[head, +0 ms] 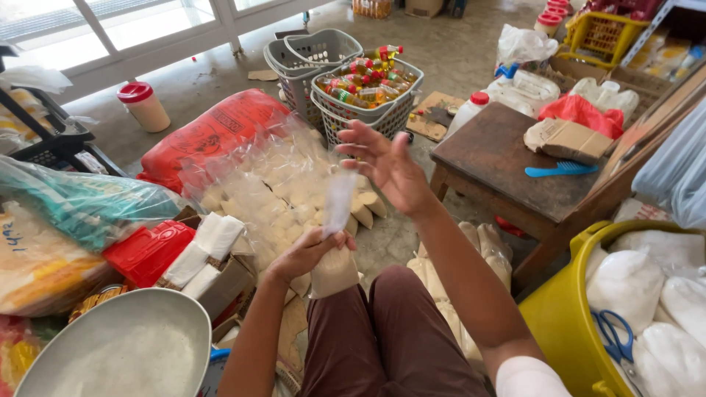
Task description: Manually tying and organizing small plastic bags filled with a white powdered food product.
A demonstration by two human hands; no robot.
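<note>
My left hand (305,252) grips a small clear plastic bag (334,268) by its neck; the bag's bottom is filled with pale powder and its empty top stands up. My right hand (386,163) is raised above and to the right of it, fingers spread, holding nothing. Behind both hands lies a large clear sack of small filled packets (276,187). My knees in brown trousers are below.
A metal scale pan (121,345) sits at lower left. A yellow tub (559,312) with white bags and blue scissors (618,338) is at right. A dark wooden table (507,158) holds a blue comb and a cardboard box. Grey baskets with bottles (368,88) stand behind.
</note>
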